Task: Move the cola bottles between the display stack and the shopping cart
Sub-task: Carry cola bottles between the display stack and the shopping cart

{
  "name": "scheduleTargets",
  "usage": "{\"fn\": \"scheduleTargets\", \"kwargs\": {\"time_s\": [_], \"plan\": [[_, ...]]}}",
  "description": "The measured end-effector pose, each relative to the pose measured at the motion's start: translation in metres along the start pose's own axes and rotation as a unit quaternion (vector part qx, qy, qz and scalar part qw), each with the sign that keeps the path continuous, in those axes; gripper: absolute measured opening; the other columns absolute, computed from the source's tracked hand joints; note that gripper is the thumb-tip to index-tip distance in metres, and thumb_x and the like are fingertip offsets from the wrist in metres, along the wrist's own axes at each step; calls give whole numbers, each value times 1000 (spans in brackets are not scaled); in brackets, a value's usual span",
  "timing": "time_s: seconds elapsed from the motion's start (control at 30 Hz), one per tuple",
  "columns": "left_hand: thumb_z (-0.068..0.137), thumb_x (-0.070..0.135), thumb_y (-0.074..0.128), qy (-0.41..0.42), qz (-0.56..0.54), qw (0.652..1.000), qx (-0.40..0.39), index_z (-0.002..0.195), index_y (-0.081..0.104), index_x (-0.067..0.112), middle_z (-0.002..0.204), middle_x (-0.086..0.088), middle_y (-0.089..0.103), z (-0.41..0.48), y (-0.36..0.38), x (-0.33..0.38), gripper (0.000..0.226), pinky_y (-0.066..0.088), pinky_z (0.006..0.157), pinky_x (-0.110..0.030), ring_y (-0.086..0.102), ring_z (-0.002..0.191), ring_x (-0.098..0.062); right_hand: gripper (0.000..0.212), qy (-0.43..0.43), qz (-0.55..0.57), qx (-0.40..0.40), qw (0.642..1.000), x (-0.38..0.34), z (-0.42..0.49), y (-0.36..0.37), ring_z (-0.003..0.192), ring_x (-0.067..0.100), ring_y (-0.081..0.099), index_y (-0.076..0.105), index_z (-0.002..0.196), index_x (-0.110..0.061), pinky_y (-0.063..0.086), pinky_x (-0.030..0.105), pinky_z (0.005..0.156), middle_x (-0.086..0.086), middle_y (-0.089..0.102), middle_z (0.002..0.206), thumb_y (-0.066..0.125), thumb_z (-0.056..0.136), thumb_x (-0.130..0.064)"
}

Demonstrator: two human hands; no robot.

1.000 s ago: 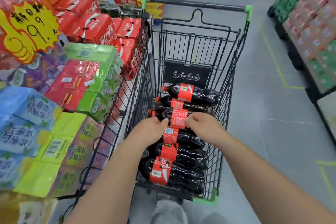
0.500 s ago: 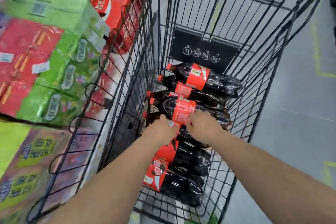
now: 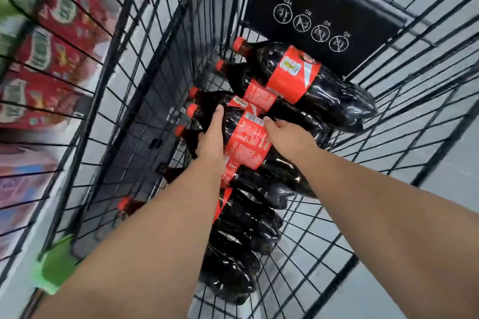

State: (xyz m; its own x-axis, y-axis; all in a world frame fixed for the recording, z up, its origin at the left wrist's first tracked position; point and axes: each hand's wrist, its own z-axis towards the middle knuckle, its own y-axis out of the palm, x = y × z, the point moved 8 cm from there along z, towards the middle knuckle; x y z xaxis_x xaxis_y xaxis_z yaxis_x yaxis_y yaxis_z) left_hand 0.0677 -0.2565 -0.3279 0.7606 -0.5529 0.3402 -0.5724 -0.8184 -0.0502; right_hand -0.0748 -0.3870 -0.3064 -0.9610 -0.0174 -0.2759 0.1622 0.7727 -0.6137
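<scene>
Compared with half a second ago the view has closed in and tilted over the black wire shopping cart point(image 3: 145, 80), so its handle is now out of frame. Both hands remain on the same dark plastic cola bottle point(image 3: 246, 137) with a red cap and a crinkled red paper label. It now lies askew across its neighbours near the middle of the cart, cap towards the cart's left wall.

The left hand point(image 3: 211, 137) grasps the bottle's shoulder. Its thumb lies straight along the glossy dark plastic and its fingers wrap underneath, out of sight. The right hand point(image 3: 287, 137) grasps the body just past the label, with the thumb at the label's edge and the fingers curled over the far side.

The other cola bottles point(image 3: 311, 85) lie on their sides in a row along the cart floor, from the near edge to the far end. They are shiny, ribbed at the base and red-capped, and the farthest rests on top of the one beside it.

A flat matte black plastic panel point(image 3: 324, 2) printed with white round icons hangs on the cart's far wall. A bright green plastic bumper point(image 3: 57, 267) caps the near left corner. Beyond the left wall stand blurred red printed drink cartons point(image 3: 51, 46).
</scene>
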Motion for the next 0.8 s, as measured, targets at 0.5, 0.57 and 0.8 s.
{"fn": "scheduleTargets", "kwargs": {"time_s": [0.5, 0.57, 0.8], "plan": [[45, 62, 82, 189, -136, 973, -7, 123, 47, 37, 123, 2, 63, -80, 34, 30, 89, 52, 97, -48, 64, 111, -21, 46, 31, 352, -43, 934, 7, -11, -21, 94, 15, 64, 70, 74, -35, 40, 36, 94, -11, 71, 84, 49, 74, -75], [43, 62, 81, 232, -113, 966, 21, 109, 54, 40, 112, 9, 66, -103, 34, 49, 75, 54, 95, -44, 67, 103, -14, 42, 15, 402, -47, 914, -1, -23, -27, 95, 15, 64, 70, 82, -32, 40, 36, 97, -8, 72, 91, 52, 77, -70], [47, 66, 76, 408, 35, 911, 38, 113, 59, 38, 103, 18, 70, -208, 19, 133, 74, 52, 92, -31, 67, 96, -1, 32, -70, 582, -23, 810, -65, -82, -69, 62, 0, 68, 69, 76, -26, 43, 25, 69, -13, 73, 68, 53, 91, -50]]}}
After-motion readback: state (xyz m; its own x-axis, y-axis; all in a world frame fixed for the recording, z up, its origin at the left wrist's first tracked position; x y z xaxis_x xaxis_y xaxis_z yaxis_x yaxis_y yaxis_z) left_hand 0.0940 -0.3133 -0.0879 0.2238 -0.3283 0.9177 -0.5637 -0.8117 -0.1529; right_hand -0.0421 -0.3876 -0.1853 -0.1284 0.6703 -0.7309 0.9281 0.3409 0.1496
